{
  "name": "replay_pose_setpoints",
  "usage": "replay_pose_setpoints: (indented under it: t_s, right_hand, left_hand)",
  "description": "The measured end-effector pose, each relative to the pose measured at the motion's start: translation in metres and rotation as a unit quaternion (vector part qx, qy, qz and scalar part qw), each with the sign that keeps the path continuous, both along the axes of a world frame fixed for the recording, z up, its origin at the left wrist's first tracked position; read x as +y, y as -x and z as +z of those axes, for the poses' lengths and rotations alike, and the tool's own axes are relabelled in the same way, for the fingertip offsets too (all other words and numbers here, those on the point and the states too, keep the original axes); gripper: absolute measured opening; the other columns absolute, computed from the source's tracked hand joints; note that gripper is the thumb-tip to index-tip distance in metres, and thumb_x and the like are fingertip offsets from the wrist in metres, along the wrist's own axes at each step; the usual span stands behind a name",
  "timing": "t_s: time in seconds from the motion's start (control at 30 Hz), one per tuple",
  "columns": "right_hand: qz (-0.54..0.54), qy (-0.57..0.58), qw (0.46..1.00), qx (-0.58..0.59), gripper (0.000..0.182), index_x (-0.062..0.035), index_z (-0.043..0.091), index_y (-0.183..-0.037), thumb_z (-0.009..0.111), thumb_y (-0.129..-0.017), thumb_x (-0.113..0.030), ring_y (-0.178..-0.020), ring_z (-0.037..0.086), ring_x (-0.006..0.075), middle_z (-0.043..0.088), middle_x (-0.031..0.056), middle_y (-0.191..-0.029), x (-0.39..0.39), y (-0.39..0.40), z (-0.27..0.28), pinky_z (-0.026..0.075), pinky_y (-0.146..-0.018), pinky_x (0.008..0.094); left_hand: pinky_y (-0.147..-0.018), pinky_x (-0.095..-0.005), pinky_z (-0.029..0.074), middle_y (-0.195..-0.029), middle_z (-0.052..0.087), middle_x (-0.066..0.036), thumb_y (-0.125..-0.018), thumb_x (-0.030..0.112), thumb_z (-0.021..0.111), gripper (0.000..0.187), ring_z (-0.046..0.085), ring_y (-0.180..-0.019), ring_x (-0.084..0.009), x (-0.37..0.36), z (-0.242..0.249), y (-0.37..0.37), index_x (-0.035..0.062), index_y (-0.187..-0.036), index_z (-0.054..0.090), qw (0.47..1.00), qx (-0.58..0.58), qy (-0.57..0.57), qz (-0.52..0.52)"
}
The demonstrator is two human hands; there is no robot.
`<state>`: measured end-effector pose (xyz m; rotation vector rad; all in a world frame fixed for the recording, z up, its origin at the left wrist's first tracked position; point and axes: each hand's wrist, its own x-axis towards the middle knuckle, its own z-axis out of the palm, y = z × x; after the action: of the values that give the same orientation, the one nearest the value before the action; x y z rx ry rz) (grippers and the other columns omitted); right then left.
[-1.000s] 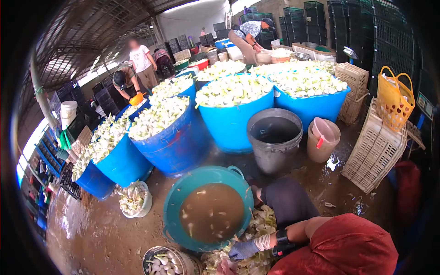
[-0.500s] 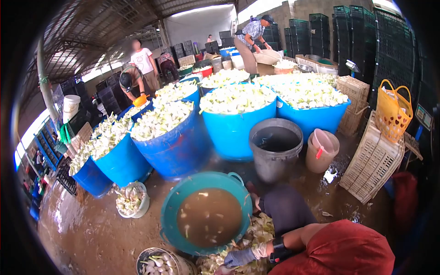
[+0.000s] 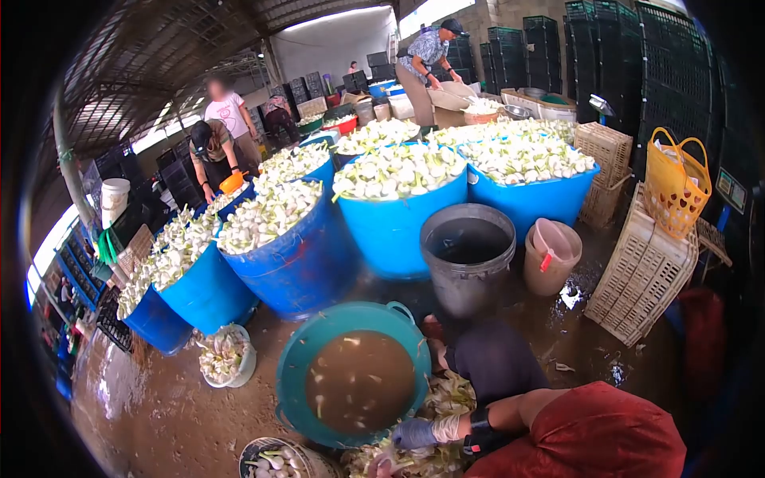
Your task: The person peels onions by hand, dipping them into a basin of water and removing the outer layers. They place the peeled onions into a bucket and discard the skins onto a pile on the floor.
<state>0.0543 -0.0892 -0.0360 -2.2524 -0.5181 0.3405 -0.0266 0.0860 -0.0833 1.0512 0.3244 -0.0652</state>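
Note:
My right hand [image 3: 416,434], in a blue-grey glove with a pale cuff, is closed over a heap of garlic peelings and leaves [image 3: 446,398]. What its fingers hold, I cannot make out. A pinkish shape [image 3: 384,464] lies just below it at the lower edge of the view; no part of my left hand shows clearly. Close by on the left stands a green tub [image 3: 291,342] of brown water with bits of garlic floating in it. Below that tub, a basket [image 3: 312,454] holds peeled garlic bulbs with stems.
Large blue tubs [image 3: 398,231] heaped with garlic curve across the middle. A grey bucket [image 3: 466,279] of dark water and a beige pail [image 3: 550,275] stand ahead. Stacked crates [image 3: 645,263] carry a yellow bag [image 3: 677,187] at right. People [image 3: 430,56] work behind. The floor is wet.
My gloved hand has moved slightly up and right over the peelings. The view has shifted a little. At the back left, the bending person has raised their upper body slightly.

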Motion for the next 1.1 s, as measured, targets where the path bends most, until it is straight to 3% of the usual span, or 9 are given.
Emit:
replay_pose_setpoints:
  t_s: [0.07,0.1,0.33,0.4,0.67,0.73,0.83,1.0,1.1]
  right_hand:
    - [-0.011,0.056,0.998,-0.012,0.018,-0.0045,0.064,-0.075,0.059,-0.07,-0.021,-0.064,0.061,0.0335,0.062,0.017,-0.069,-0.01,-0.011,-0.007,0.046,-0.057,0.0417]
    - [-0.02,0.113,0.993,-0.024,0.017,-0.005,0.065,-0.076,0.059,-0.069,-0.02,-0.064,0.062,0.0323,0.062,0.017,-0.069,-0.014,-0.014,-0.013,0.046,-0.057,0.0407]
    - [0.058,-0.275,0.96,-0.02,0.014,-0.0006,0.062,-0.088,0.057,-0.084,-0.013,-0.061,0.056,0.0096,0.062,0.0037,-0.067,-0.023,-0.009,-0.016,0.045,-0.055,0.0285]
    - [0.05,-0.31,0.919,0.24,0.017,0.0033,0.06,-0.086,0.059,-0.082,-0.013,-0.063,0.047,0.0083,0.057,0.003,-0.063,-0.027,0.001,0.016,0.042,-0.058,0.0294]
    - [0.148,-0.21,0.959,0.123,0.016,0.0026,0.058,-0.076,0.059,-0.079,-0.013,-0.059,0.041,0.0082,0.054,0.003,-0.06,-0.033,-0.005,0.019,0.039,-0.056,0.0301]
    - [0.167,-0.177,0.967,0.073,0.016,0.0033,0.058,-0.075,0.059,-0.078,-0.012,-0.059,0.042,0.0081,0.053,0.0034,-0.06,-0.036,-0.004,0.016,0.04,-0.057,0.0303]
    - [0.105,-0.253,0.956,0.102,0.008,0.0019,0.061,-0.078,0.06,-0.073,-0.005,-0.059,0.052,0.0142,0.055,0.0063,-0.06,-0.04,0.009,0.009,0.043,-0.058,0.0297]
    - [0.206,-0.234,0.926,-0.215,0.021,0.0006,0.056,-0.088,0.066,-0.073,-0.01,-0.063,0.053,0.0211,0.058,0.012,-0.073,-0.048,0.012,0.013,0.043,-0.059,0.0338]
    - [0.192,-0.159,0.965,-0.078,0.021,-0.0005,0.057,-0.088,0.067,-0.073,-0.011,-0.062,0.051,0.0224,0.057,0.0124,-0.074,-0.053,0.014,0.024,0.043,-0.058,0.0337]
  left_hand:
    - [-0.07,-0.0346,0.048,-0.096,0.061,-0.017,-0.082,0.007,0.049,0.025,0.057,-0.085,-0.026,0.001,0.015,-0.002,-0.0015,-0.103,0.061,0.905,-0.227,-0.358,-0.029]
    - [-0.062,-0.0339,0.046,-0.082,0.062,-0.015,-0.075,0.005,0.052,0.021,0.057,-0.073,-0.0247,-0.009,0.034,-0.002,-0.0021,-0.092,0.063,0.993,-0.028,-0.102,0.044]
    - [-0.065,-0.0307,0.047,-0.086,0.063,-0.011,-0.082,0.007,0.055,0.022,0.058,-0.075,-0.0232,-0.025,0.059,-0.009,-0.0042,-0.1,0.062,0.963,-0.078,-0.258,0.034]
    - [-0.069,-0.0289,0.047,-0.09,0.063,-0.011,-0.08,0.005,0.059,0.025,0.058,-0.078,-0.0208,-0.047,0.099,-0.007,-0.0038,-0.104,0.061,0.981,-0.086,-0.16,0.073]
    - [-0.08,-0.0314,0.047,-0.103,0.061,-0.01,-0.08,0.006,0.065,0.024,0.057,-0.09,-0.0202,-0.046,0.088,-0.016,0.0012,-0.103,0.062,0.91,-0.177,-0.374,-0.03]
    - [-0.087,-0.0335,0.044,-0.113,0.058,-0.013,-0.078,0.007,0.068,0.039,0.055,-0.099,-0.022,-0.051,0.086,-0.014,-0.0013,-0.113,0.054,0.76,-0.272,-0.591,-0.015]
    - [-0.093,-0.0347,0.041,-0.123,0.053,-0.015,-0.077,0.007,0.07,0.057,0.053,-0.106,-0.0234,-0.053,0.075,-0.015,-0.0045,-0.124,0.039,0.923,-0.066,-0.373,-0.073]
    - [-0.09,-0.034,0.044,-0.118,0.055,-0.018,-0.078,0.0,0.065,0.054,0.055,-0.101,-0.0243,-0.056,0.088,-0.012,-0.0082,-0.124,0.037,0.962,-0.095,-0.25,-0.05]
    - [-0.083,-0.0332,0.047,-0.108,0.059,-0.017,-0.079,-0.003,0.06,0.038,0.057,-0.092,-0.0234,-0.046,0.097,-0.014,-0.008,-0.115,0.049,0.924,-0.204,-0.287,-0.148]
